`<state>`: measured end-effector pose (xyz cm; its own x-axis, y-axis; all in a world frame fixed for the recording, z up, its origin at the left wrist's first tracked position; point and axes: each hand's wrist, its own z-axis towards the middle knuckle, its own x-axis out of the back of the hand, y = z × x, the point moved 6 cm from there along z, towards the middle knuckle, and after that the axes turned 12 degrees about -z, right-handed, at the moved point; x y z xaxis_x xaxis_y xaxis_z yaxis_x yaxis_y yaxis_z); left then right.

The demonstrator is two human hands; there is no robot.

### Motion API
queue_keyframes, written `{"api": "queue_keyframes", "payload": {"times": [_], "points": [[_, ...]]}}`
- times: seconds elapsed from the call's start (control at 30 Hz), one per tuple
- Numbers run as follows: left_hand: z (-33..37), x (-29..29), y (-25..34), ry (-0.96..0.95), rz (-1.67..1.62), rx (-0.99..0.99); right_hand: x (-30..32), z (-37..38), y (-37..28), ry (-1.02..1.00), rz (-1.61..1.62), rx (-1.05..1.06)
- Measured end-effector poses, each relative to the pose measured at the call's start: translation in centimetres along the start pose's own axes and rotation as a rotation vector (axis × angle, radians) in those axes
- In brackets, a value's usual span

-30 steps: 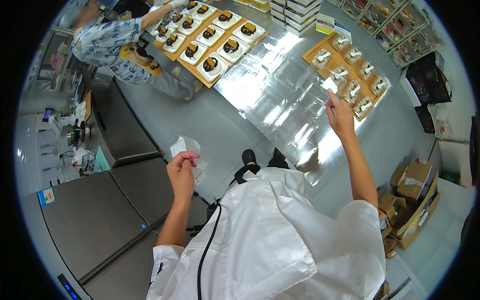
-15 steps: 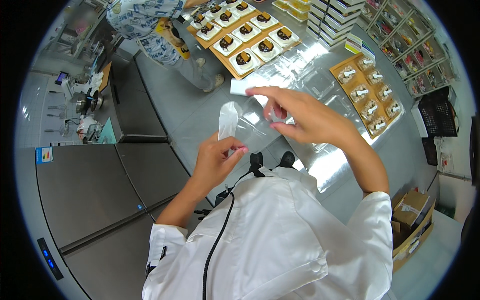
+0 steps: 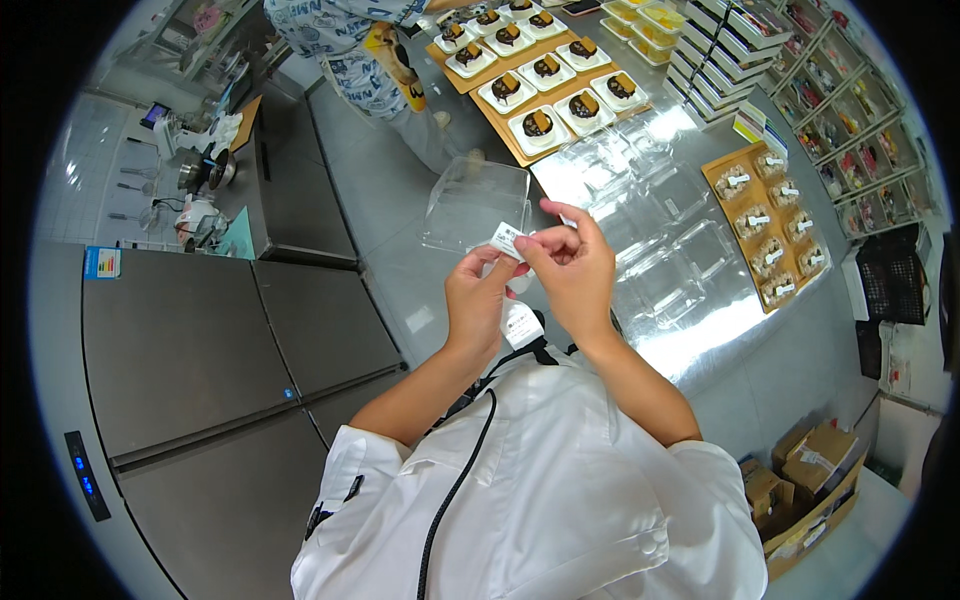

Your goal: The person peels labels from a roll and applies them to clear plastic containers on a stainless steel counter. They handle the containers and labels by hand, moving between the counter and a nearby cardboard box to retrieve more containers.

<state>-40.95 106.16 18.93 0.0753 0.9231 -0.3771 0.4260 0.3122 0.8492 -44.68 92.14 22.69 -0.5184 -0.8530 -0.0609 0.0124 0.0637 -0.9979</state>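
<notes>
Both my hands are raised in front of my chest, close together. Between the fingertips of my left hand (image 3: 476, 305) and my right hand (image 3: 578, 268) is a strip of white paper labels (image 3: 508, 238). Each hand pinches it with thumb and fingers. A further length of white label strip (image 3: 521, 326) hangs below my left hand. Just beyond the hands is a clear plastic lid or box (image 3: 472, 208), by the near left corner of the metal table (image 3: 690, 325); whether it rests there or is held, I cannot tell.
Wooden boards (image 3: 527, 88) carry white trays of chocolate-topped desserts. On the table lie clear plastic containers (image 3: 685, 258), and a board (image 3: 740, 180) of labelled clear packs. A person (image 3: 345, 50) stands far left. A grey refrigerator (image 3: 190, 360) is at left, cardboard boxes (image 3: 815, 455) at right.
My hands have come together on the label strip. The clear plastic now shows beyond the hands instead of between them. The view has shifted, so the table appears farther right.
</notes>
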Motion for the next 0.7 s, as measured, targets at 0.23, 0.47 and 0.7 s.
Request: {"api": "queue_keyframes", "payload": {"times": [0.23,0.47,0.7], "points": [[0.6,-0.8,-0.1,-0.028,0.072,-0.053,-0.2,1.6,-0.6,0.007,-0.194,0.054],[0.9,-0.7,-0.2,-0.048,0.158,-0.142,-0.9,1.9,-1.0,0.057,-0.434,0.132],[1.1,-0.2,0.4,-0.036,0.142,-0.167,0.5,2.6,-1.8,0.208,-0.83,0.24]]}}
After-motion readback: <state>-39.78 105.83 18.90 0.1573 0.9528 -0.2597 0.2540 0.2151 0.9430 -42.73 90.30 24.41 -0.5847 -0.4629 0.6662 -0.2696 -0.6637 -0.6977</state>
